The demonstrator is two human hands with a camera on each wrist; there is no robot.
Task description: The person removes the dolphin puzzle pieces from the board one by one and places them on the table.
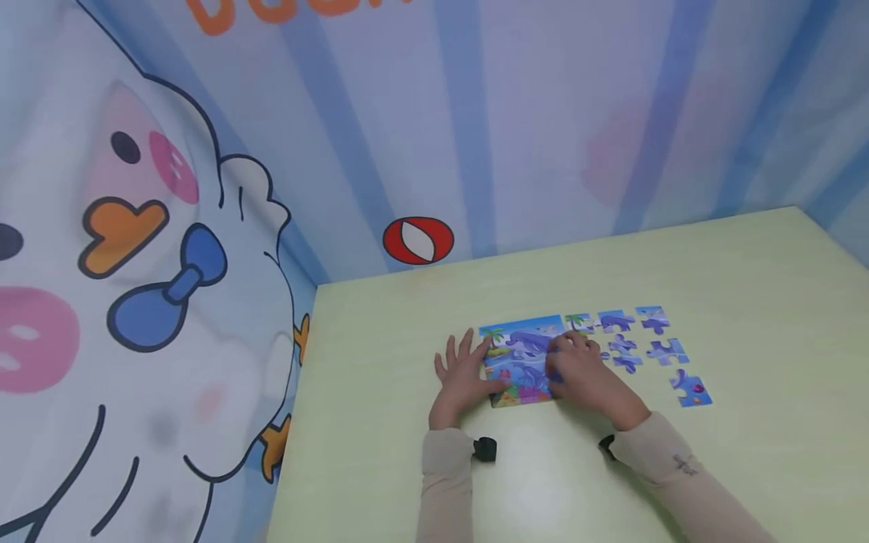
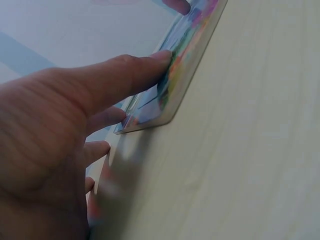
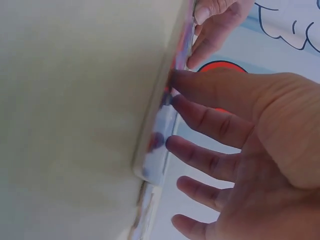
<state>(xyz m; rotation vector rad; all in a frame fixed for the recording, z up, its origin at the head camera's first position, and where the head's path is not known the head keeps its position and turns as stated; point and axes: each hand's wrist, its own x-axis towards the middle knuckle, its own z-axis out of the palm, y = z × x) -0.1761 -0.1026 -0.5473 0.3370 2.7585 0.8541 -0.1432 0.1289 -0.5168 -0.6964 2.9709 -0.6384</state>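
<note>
A rectangular board with a dolphin and palm tree picture point(image 1: 524, 345) lies flat between both hands. My left hand point(image 1: 465, 383) is at its left side with fingers spread; in the left wrist view the thumb point(image 2: 150, 64) rests on the picture near a corner. On the right side of the board is my right hand point(image 1: 585, 371). In the right wrist view its thumb point(image 3: 200, 86) and nearest fingers touch the picture close together, while the other fingers extend loosely past the edge. The right hand hides part of the board.
Loose jigsaw pieces lie right of the board: a palm tree piece point(image 1: 580, 323), dolphin piece point(image 1: 616, 321), corner piece point(image 1: 653, 320), a middle piece point(image 1: 624, 354), an edge piece point(image 1: 668, 351) and a lower corner piece point(image 1: 692, 389). A printed curtain point(image 1: 529, 136) stands behind the table point(image 1: 380, 362).
</note>
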